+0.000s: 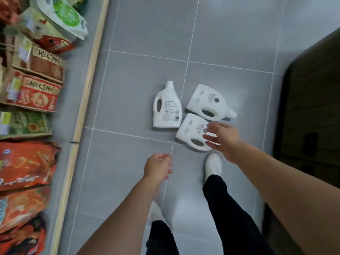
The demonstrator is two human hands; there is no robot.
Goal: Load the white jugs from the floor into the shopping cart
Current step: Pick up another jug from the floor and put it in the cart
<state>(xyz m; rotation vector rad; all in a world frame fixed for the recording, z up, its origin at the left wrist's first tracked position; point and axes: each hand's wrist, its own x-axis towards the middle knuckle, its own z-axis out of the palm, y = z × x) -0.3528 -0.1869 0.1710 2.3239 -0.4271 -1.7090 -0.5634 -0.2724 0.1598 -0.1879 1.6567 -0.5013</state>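
Three white jugs, all lying flat on the grey tiled floor point(128, 89), clustered close together.
- Left jug point(167, 105): lying with its cap pointing away from the person.
- Far right jug point(206, 102): lying with its cap pointing right.
- Near jug point(191, 131): lying just beside the other two, its handle end partly covered by the right hand point(223, 139).
- Right hand: reaching over the near jug with fingers spread and gripping nothing. It may be touching the jug, but the blur is hiding any contact.
- Left hand point(158, 167): hanging loosely curled, holding nothing.
- White shoe point(213, 166): standing near the near jug.
- Shelf of packaged goods point(33, 92): running along the left.
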